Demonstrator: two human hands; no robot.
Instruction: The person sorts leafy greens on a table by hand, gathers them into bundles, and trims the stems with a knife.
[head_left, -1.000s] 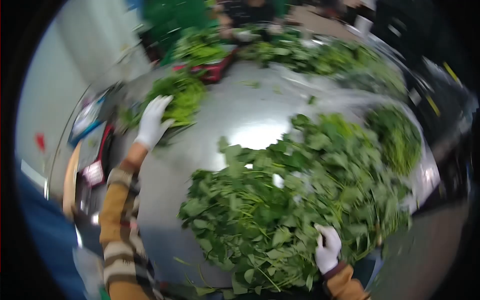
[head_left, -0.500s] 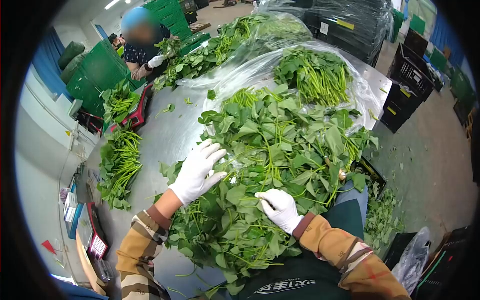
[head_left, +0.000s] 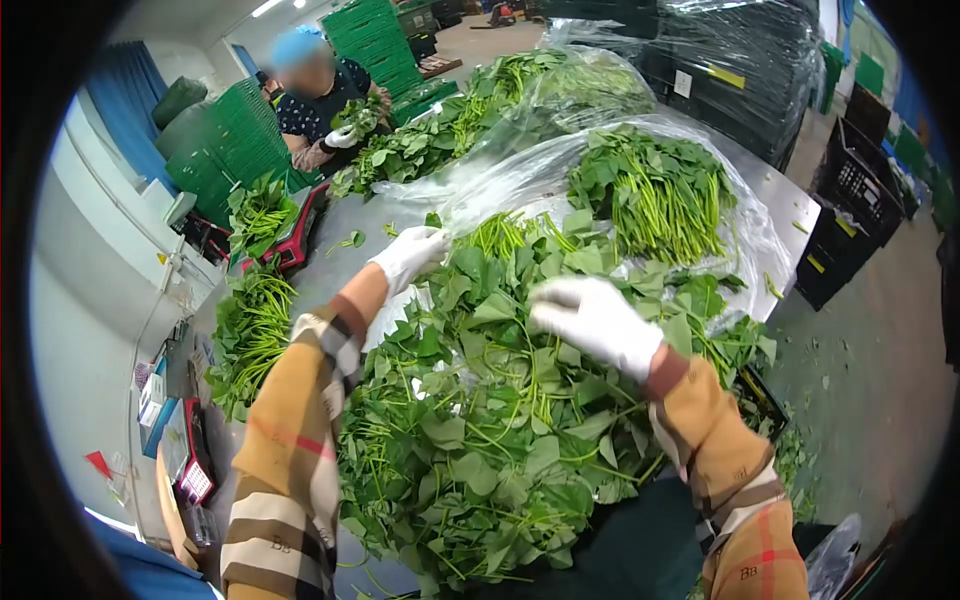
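Observation:
A big loose pile of leafy green stems [head_left: 500, 440] lies in front of me on the metal table. At its far left edge is my left hand [head_left: 412, 256], white-gloved, fingers pressed together beside clear plastic film [head_left: 398, 312]. What those fingers hold, if anything, I cannot make out. My right hand [head_left: 598, 322], also white-gloved, hovers over the pile's upper middle with bent fingers smeared by motion. Beyond it, a neat bunch of the greens [head_left: 655, 195] rests on plastic sheeting [head_left: 745, 220].
Another bunch [head_left: 252, 330] lies on the table's left side, and a red scale [head_left: 300, 235] bears more greens. Across the table a person [head_left: 325, 110] holds a leafy bunch. Green crates [head_left: 225, 140] stand behind, black crates [head_left: 850, 205] at right.
Both my hands have moved away from me over the pile, the left to its far edge, the right up and slightly rightward. The view has shifted a little.

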